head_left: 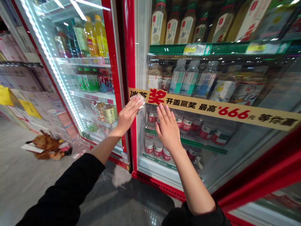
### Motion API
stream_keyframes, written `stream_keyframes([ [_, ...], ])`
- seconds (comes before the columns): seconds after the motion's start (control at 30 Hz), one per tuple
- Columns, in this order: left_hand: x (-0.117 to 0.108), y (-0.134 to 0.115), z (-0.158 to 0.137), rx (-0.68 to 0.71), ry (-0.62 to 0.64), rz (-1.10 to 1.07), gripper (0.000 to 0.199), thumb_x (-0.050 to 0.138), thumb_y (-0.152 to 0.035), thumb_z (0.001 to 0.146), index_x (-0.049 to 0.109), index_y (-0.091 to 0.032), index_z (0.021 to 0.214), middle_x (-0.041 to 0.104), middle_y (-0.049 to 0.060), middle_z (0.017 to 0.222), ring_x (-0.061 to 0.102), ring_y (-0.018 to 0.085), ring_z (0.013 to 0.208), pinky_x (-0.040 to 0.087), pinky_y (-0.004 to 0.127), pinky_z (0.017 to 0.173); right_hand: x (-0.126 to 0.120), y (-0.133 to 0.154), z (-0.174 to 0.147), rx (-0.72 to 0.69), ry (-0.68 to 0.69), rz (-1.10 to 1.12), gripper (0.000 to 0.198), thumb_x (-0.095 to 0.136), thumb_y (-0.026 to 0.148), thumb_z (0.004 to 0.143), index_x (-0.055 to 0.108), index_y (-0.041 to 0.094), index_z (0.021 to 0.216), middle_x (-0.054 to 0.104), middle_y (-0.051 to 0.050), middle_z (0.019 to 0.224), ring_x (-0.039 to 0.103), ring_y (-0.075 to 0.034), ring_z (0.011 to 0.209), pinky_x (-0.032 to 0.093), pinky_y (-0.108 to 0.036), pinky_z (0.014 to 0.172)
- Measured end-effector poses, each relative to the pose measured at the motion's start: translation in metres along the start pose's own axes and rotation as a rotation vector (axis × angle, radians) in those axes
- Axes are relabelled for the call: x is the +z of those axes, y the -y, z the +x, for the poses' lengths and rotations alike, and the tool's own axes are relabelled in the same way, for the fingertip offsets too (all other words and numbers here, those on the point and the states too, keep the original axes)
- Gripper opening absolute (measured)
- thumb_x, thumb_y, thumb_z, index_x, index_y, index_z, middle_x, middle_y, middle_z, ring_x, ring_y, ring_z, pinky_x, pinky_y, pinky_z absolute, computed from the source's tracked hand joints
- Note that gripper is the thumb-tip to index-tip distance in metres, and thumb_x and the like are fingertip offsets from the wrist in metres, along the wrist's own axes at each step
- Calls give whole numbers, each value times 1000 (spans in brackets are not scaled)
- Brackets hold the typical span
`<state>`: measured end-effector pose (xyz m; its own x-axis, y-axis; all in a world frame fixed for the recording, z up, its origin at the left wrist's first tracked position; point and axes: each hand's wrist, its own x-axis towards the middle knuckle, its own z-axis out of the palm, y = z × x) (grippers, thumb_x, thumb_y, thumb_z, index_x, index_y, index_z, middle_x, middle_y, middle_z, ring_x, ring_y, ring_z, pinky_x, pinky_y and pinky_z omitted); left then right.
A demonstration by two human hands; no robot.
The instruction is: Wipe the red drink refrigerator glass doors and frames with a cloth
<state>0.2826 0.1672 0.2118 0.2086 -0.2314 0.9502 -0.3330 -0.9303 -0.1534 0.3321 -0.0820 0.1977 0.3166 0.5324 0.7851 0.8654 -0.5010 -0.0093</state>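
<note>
My left hand [128, 116] presses a crumpled white tissue [141, 99] against the cooler's glass door, over the left end of a yellow banner strip [207, 110]. Its fingers lie stretched across the tissue. Just to the right, my right hand [168, 127] is open, fingers straight and close together, at the glass with its tips near the banner's lower edge. Nothing is in it. Part of the banner's lettering is covered by the left hand and tissue. Behind the glass stand water bottles [162, 149] with red labels.
A red door frame [130, 47] separates this cooler from a lit one on the left, which holds yellow bottles [101, 36]. Another red frame [265, 179] slants across the lower right. Brown crumpled items [44, 146] lie on the grey floor [14, 175] by stacked boxes.
</note>
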Motion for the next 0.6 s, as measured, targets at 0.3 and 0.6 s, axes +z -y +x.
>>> stream_keyframes([
  [0.3,-6,20,27,-147,-126,50,51,52,-17,112,58,-37,159,59,1,167,54,22,157,47,51,133,-1,5,-2,-33,1,0,76,45,17,108,20,20,179,35,-9,181,27,-27,171,32,-57,139],
  [0.6,-2,-2,-35,-138,-61,90,63,54,-5,106,55,-34,162,60,4,167,53,20,158,50,47,131,-6,2,-8,-41,10,16,83,45,17,107,7,24,180,32,-8,183,26,-28,172,30,-58,139],
])
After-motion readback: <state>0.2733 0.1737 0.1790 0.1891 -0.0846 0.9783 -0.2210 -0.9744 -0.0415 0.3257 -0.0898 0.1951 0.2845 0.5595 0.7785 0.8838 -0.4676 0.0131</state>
